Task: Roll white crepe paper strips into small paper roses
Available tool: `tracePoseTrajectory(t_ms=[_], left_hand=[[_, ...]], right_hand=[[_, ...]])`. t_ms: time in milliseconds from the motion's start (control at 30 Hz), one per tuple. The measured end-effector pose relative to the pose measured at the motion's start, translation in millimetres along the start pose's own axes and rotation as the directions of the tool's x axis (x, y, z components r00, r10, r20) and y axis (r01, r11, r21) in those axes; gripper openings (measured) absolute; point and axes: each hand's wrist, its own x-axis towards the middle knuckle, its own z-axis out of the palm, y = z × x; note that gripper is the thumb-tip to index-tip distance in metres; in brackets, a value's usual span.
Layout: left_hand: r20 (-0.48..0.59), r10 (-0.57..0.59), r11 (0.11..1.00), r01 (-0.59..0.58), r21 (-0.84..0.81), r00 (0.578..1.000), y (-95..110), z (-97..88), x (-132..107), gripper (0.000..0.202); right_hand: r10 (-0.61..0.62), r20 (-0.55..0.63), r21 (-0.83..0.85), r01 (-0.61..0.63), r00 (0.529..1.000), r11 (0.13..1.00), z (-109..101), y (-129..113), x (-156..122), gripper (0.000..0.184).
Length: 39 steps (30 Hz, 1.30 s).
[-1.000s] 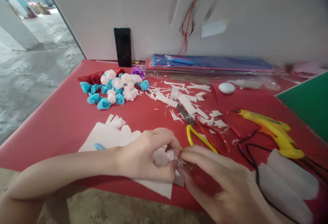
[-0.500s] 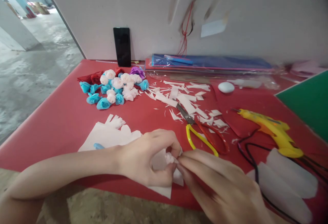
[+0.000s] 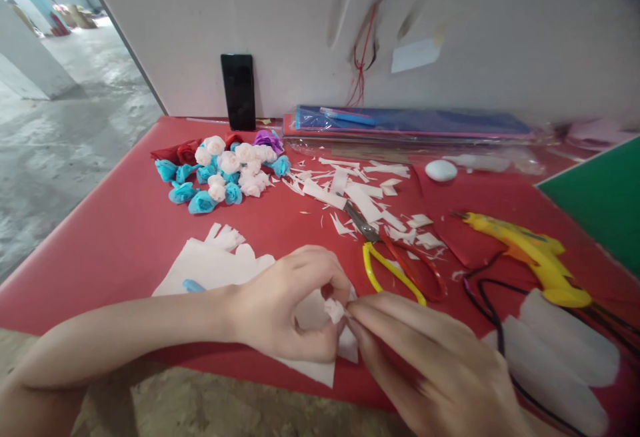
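with your left hand point(image 3: 280, 307) and right hand point(image 3: 430, 363) both pinching the small white paper rosebud point(image 3: 334, 309) over the white sheet point(image 3: 210, 267) at the red table point(image 3: 125, 237) front edge, roll slowly, keeping fingertips tight so it won't unwind.

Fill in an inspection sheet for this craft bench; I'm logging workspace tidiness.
Surface: red-covered table, crowded.
Job's things: small pale paper rosebud pinched between both hands; white cut paper sheet beneath.
Clutter: pile of blue, white and red paper roses; white paper scraps; yellow-and-red-handled scissors; white egg-shaped ball.
Hands: left hand and right hand pinching the rosebud.
Cables: black cord beside yellow glue gun.
Surroundings: grey wall, black phone leaning.
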Motion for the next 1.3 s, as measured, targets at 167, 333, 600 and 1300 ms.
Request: tracePoseTrajectory(t_ms=[167,333,600,1300], left_hand=[[-0.01,-0.021,0.999,0.022,0.037,1.0,2.8,-0.2,0.1,0.01],[-0.032,-0.061,0.997,0.063,0.052,0.998,4.4,1.1,-0.6,0.009],[-0.039,0.088,0.984,-0.081,0.158,0.995,2.4,3.2,-2.2,0.011],[-0.082,-0.058,0.97,0.036,-0.24,0.995,14.6,-1.5,0.3,0.039]], right_hand=[[0.017,-0.021,0.018,-0.017,1.0,1.0,4.5,-0.7,5.3,0.021],[0.047,-0.022,0.005,-0.047,0.999,0.999,1.1,2.4,4.9,0.019],[-0.009,-0.052,-0.035,0.008,0.999,0.999,-1.6,5.5,4.6,0.019],[0.116,0.01,0.435,-0.109,0.993,0.894,1.2,6.7,18.8,0.018]])
